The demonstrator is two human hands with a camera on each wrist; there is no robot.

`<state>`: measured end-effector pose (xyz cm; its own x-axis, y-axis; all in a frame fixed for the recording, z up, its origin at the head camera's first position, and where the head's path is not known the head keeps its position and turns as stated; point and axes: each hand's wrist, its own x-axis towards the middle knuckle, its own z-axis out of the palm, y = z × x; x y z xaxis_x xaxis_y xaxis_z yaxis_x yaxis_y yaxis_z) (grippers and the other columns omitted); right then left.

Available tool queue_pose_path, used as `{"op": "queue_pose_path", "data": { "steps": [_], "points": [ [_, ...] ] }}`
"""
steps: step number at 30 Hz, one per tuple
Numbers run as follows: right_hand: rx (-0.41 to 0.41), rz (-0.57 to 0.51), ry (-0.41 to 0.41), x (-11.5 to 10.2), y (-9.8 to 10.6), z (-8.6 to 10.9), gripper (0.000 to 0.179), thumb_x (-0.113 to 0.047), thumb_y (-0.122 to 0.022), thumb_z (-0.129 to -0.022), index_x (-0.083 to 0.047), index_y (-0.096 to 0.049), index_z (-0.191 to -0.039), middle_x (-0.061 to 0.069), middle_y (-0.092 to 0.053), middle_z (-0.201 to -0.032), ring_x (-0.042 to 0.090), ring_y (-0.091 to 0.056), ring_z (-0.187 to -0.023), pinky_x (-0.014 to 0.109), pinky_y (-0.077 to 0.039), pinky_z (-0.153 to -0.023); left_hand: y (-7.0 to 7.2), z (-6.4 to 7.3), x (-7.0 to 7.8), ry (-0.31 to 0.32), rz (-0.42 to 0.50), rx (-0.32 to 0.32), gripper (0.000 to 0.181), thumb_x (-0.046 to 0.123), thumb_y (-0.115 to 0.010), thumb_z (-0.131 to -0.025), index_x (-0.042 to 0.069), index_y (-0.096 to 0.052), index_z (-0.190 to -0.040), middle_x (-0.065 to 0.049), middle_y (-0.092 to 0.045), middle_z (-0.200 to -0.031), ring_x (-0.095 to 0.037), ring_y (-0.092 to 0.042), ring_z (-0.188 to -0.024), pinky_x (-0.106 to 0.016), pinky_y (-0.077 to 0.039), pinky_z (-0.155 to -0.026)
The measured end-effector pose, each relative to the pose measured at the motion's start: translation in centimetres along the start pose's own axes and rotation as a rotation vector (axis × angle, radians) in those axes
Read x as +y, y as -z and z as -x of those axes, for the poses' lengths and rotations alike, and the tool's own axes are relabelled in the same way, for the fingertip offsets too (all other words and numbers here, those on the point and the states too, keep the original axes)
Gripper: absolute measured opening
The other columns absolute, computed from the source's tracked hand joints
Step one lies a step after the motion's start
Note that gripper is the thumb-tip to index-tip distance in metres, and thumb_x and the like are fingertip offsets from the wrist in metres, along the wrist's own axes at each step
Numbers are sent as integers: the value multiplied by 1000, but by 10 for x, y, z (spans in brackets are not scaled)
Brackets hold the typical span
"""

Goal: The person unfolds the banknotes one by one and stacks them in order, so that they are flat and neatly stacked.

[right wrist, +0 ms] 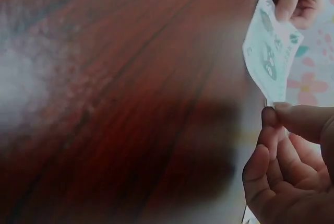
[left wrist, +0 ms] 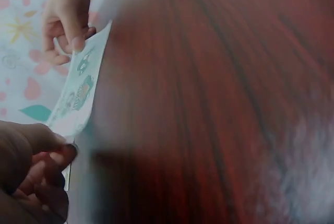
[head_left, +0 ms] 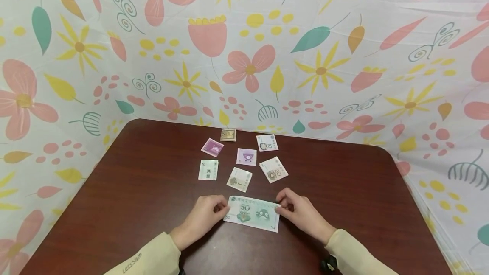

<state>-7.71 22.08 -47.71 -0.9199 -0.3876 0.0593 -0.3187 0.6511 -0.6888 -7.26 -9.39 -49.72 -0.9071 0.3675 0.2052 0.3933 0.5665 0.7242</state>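
Note:
A green play banknote (head_left: 252,213) marked 50 is stretched between both hands near the front of the table. My left hand (head_left: 204,215) pinches its left end between thumb and fingers. At the opposite end, my right hand (head_left: 302,213) pinches the edge the same way. Both wrist views show the banknote (left wrist: 78,85) bowed slightly, with a thumb on its printed face at each end. Just beyond it lie folded notes: a brownish one (head_left: 239,179) marked 1, a pale green one (head_left: 208,169) marked 2 and a brownish one (head_left: 273,169) marked 20.
Farther back on the dark wooden table (head_left: 153,181) are a purple note (head_left: 212,147), a light purple note (head_left: 246,156), a small tan one (head_left: 228,135) and a grey one (head_left: 267,142) marked 10. A flower-patterned cloth (head_left: 244,33) hangs behind the table.

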Motion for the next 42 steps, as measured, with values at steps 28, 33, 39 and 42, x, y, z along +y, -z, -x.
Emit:
{"op": "queue_pose_path", "data": {
  "steps": [28, 33, 39, 42],
  "points": [
    [-45, 123, 42, -5, -11, -10, 19, 0, -77, -89, -12, -68, -101, -10, -56, -83, 3, -53, -76, 24, -49, -68, 2, -3, 0, 41, -226, 3, 39, 12, -86, -85, 13, -58, -113, -1, -55, -94, -15, -55, -72, -32, -48, -61],
    [-55, 134, 47, -4, -11, -11, 17, -1, -77, -89, -10, -69, -100, -12, -53, -80, 1, -50, -73, 23, -47, -66, 2, -3, 1, 22, -256, -19, 34, 12, -85, -86, 12, -65, -115, -2, -57, -96, -15, -57, -75, -33, -49, -62],
    [-59, 135, 56, -2, -9, -12, 16, -3, -79, -89, -11, -70, -98, -11, -54, -79, 2, -51, -73, 23, -47, -66, 3, -3, 0, -13, -266, -34, 22, 10, -84, -86, 10, -75, -106, -1, -63, -97, -16, -63, -80, -35, -54, -67],
    [-69, 134, 58, -1, -5, -15, 14, -6, -79, -89, -12, -70, -97, -11, -55, -80, 2, -52, -73, 23, -47, -66, 5, -2, -1, -21, -250, -39, 25, 11, -86, -84, 10, -76, -107, -1, -65, -100, -18, -67, -84, -36, -56, -71]
  ]
}}
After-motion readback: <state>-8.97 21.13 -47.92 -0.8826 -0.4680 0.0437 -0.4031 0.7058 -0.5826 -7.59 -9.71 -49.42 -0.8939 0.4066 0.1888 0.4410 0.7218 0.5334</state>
